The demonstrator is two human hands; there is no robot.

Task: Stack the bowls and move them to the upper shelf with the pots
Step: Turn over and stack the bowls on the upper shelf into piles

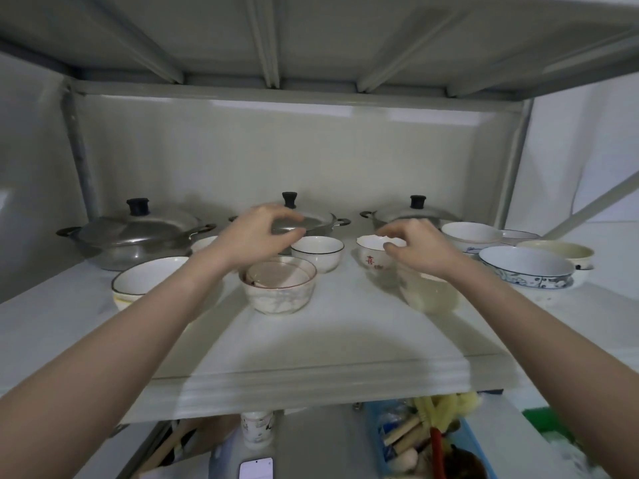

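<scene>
Upper shelf, white metal (311, 340): holds three lidded grey metal pots with black knobs along the back, left (135, 233), middle (311, 221) and right (415, 216), with loose bowls in front of them.

Bowls, all upright, mouths up; round, so no long axis to speak of. None looks stacked yet, except perhaps at far right.
- Marbled cream bowl with reddish rim (278, 285), front centre.
- White bowl with dark rim line (317, 252), just behind it.
- Small white bowl with red character (373, 255), to its right.
- Translucent pale bowl (428, 292), under the right wrist.
- White bowl with brown rim (145, 278), front left.
- Blue-patterned shallow bowl (525, 269), far right.

Left hand (256, 236): fingers curled loosely, hovering above the marbled bowl, holding nothing.
Right hand (415, 245): fingers bent at the red-character bowl's rim; whether they pinch it cannot be told.

Risks, as judged: bowls stand close together, so a lifted one may knock its neighbour; a wrist may tip the translucent bowl; mismatched shapes may nest badly and wobble.
</scene>
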